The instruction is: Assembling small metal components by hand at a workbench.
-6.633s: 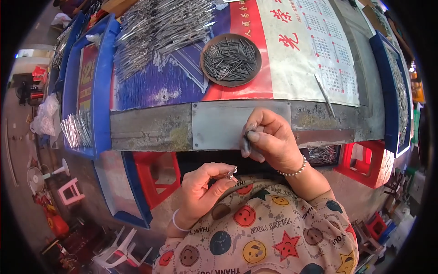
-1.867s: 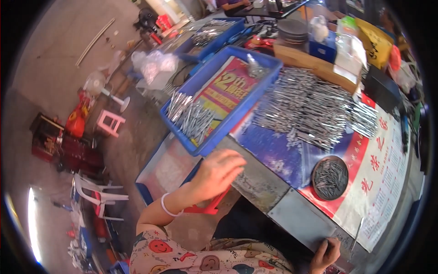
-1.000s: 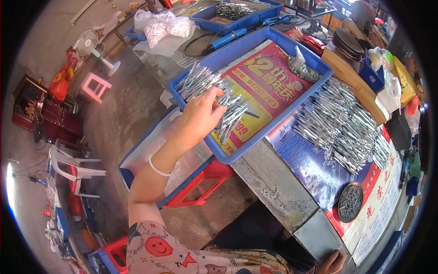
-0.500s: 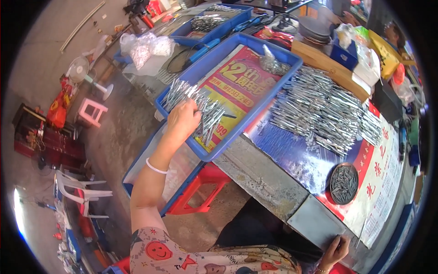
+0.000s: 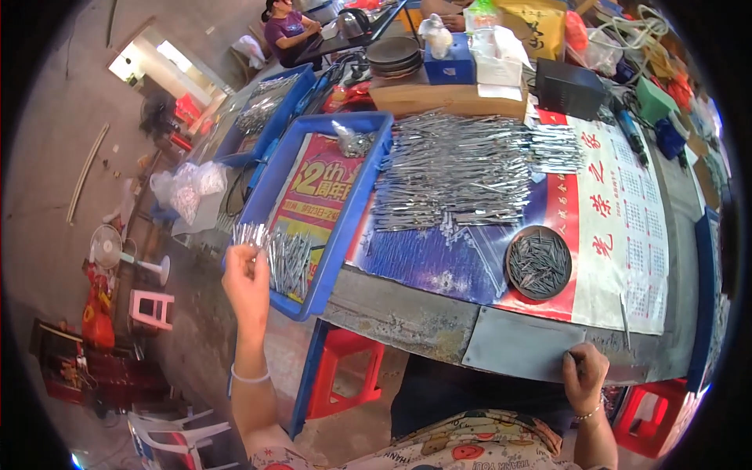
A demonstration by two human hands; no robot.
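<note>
My left hand [image 5: 247, 278] is pinched round a small bunch of thin silvery metal pieces [image 5: 251, 233] at the near left side of a blue plastic tray [image 5: 338, 257]. More of the same pieces [image 5: 291, 265] lie heaped in the tray's near end, over a printed sheet [image 5: 313, 184]. A clear bag of small metal parts [image 5: 352, 142] sits at its far end. My right hand [image 5: 585, 377] rests with curled fingers at the table's front edge, by the corner of a grey metal plate [image 5: 521, 345]; whether anything is inside it is hidden.
Rows of silvery metal pieces [image 5: 458, 172] cover the poster-topped table, near a round dish of short grey rods [image 5: 539, 262]. Behind are a wooden block [image 5: 446, 100], a dark box [image 5: 570, 88] and a second blue tray [image 5: 304, 78]. Red stools [image 5: 345, 372] stand below; another person [image 5: 290, 31] sits far off.
My left hand has lifted a bunch of metal pieces from the heap toward the tray's left side. My view has turned to the right. My right hand stays by the plate.
</note>
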